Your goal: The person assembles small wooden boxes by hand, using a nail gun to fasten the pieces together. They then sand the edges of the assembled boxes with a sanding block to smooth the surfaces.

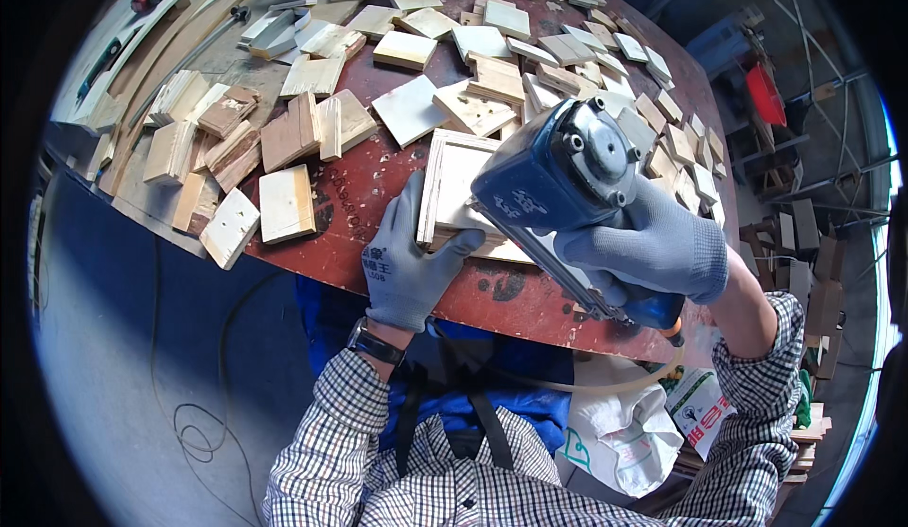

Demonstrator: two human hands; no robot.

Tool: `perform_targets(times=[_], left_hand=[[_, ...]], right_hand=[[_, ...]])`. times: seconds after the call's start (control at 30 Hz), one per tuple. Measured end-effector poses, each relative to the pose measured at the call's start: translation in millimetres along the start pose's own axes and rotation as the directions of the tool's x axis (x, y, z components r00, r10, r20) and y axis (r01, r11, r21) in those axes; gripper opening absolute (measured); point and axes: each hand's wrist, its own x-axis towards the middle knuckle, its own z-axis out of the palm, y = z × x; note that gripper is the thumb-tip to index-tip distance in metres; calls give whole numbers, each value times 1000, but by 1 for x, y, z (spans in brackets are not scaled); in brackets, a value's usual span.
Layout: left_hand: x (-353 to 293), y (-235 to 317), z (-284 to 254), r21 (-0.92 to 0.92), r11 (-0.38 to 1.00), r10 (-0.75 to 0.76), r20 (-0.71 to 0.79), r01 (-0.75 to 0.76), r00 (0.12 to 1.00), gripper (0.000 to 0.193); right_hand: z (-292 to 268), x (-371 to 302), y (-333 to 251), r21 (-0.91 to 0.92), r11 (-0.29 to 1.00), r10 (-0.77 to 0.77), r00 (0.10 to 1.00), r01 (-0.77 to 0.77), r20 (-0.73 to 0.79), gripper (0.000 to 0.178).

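A small pale wooden box with raised edges (437, 179) lies near the front edge of the red worktable (359, 191). My left hand (409, 264), in a grey glove, holds its near left corner, thumb along the near side and fingers along the left side. My right hand (667, 241), gloved too, is wrapped round the handle of a blue air nail gun (544, 172). The gun's front end is over the right part of the box and hides it. Whether its tip touches the wood, I cannot tell. An air hose (624, 385) leads off the gun's handle end.
Many loose wooden blocks (405, 50) cover the table beyond and to both sides. Stacked pieces (170, 153) sit at its left edge. White sacks (619, 428) hang below the front edge at right. A thin cable (194, 437) coils on the floor at left.
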Motion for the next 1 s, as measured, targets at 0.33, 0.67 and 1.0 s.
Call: perform_targets(times=[0.33,0.67,1.0], left_hand=[[1,0,-1,27,1000,14,28,-15,1000,106],[1,4,2,83,997,4,-17,-3,1000,102],[0,10,0,57,998,-19,-35,21,999,97]], right_hand=[[-3,5,8,41,999,-29,999,28,20,36],[-7,12,5,-84,996,40,999,-43,-37,66],[-6,15,4,-215,976,25,998,-38,-64,61]])
